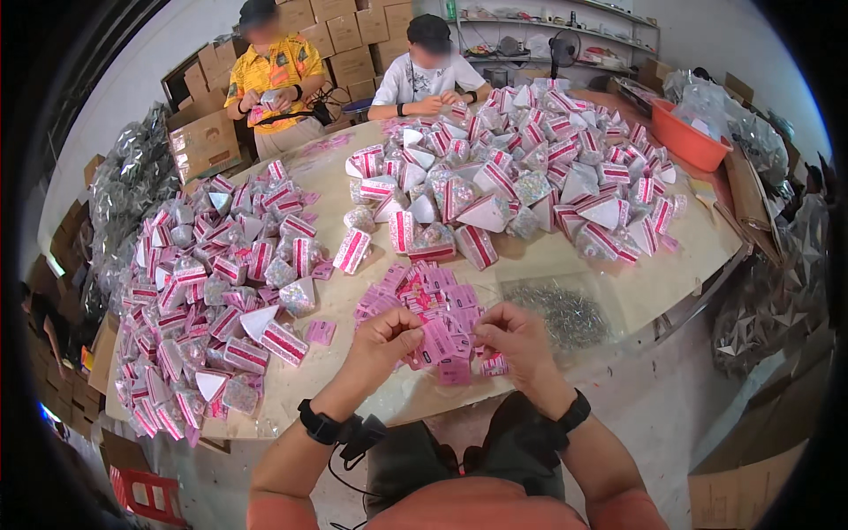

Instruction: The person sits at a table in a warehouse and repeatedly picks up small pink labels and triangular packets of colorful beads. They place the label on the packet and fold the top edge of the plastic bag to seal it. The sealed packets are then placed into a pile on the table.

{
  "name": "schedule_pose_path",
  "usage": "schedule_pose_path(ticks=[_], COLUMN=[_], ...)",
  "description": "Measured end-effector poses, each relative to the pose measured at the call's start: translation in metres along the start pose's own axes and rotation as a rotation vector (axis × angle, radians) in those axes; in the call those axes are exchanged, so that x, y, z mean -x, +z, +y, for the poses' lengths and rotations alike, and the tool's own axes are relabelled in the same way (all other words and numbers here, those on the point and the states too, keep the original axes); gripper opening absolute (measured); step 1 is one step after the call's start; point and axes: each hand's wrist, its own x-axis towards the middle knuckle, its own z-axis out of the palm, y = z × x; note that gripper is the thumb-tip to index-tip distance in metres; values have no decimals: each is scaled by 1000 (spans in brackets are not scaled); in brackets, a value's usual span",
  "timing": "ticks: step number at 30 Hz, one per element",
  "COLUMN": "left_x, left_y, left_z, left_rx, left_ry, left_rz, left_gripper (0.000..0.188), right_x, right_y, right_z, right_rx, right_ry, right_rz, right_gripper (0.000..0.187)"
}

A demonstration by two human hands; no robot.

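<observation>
My left hand (385, 343) pinches a small pink card (437, 341) between thumb and fingers, just above a loose heap of similar pink cards (455, 299). My right hand (519, 343) is closed in a pinch to the right of that card; anything between its fingertips is too small to make out. Under the right fingertips, a small pink-and-white patterned piece (495, 364) lies at the heap's edge. A clear plastic bag (609, 287) of thin silvery wire-like pieces (565, 316) lies beyond my right hand.
Wedge-shaped packages with pink-and-white bands form a left pile (212, 283) and a larger far pile (530, 163) on the pale table (344, 380). Two people work across the table. An orange basin (689, 137) stands far right. A red stool (146, 495) is at lower left.
</observation>
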Motion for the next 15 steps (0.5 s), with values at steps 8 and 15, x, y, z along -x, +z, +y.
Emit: schedule_pose_path(ticks=[8,15], left_x=[19,38], left_y=[8,25], left_z=[-18,-2], left_rx=[-52,-640], left_ry=[-142,410], left_rz=[-56,270], left_gripper=[10,21], right_x=[13,23], right_y=[16,31], right_z=[5,2], right_rx=[-361,-440], right_ry=[43,129], right_rz=[-202,-230], right_gripper=[8,9])
